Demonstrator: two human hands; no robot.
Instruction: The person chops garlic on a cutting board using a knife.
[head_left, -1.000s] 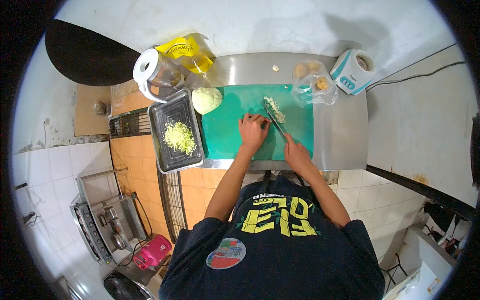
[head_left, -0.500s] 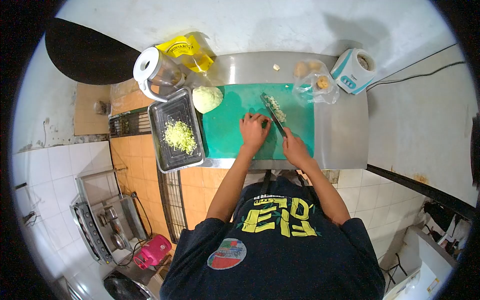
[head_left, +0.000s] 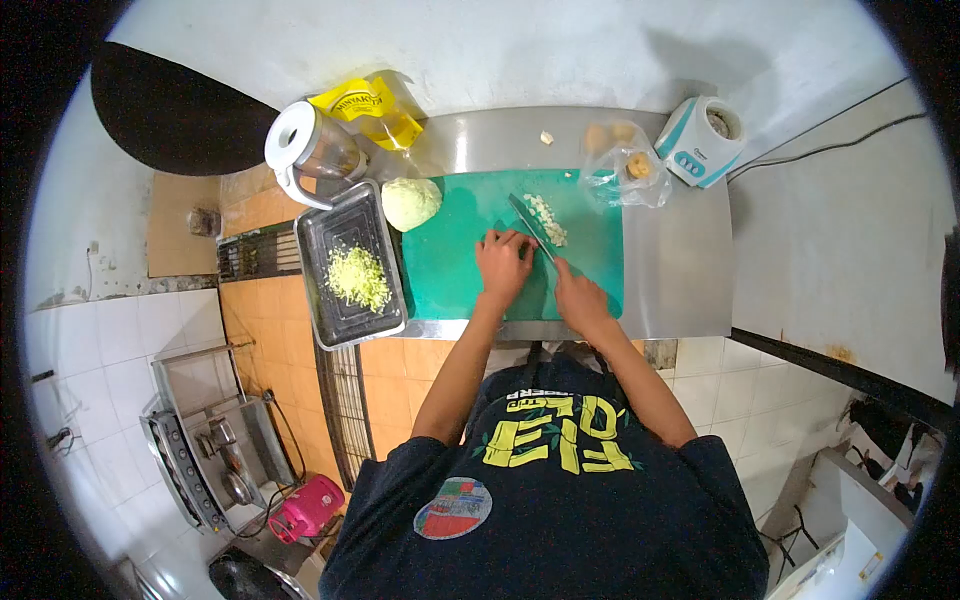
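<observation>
Knife (head_left: pixel 531 226) in right hand (head_left: pixel 582 300); bare board (head_left: pixel 443 268) leftward (cabbage (head_left: pixel 411 203) at corner)

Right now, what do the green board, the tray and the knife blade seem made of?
Green board: probably matte plastic, evenly coloured. Tray: likely smooth metal, with bright reflections along its rim. Knife blade: apparently steel, thin and grey; finish unclear.

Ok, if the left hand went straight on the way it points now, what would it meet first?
Probably the knife: its blade slants across the board just ahead of the left hand. From this one view I can't be sure of heights, so it might pass over.
</observation>
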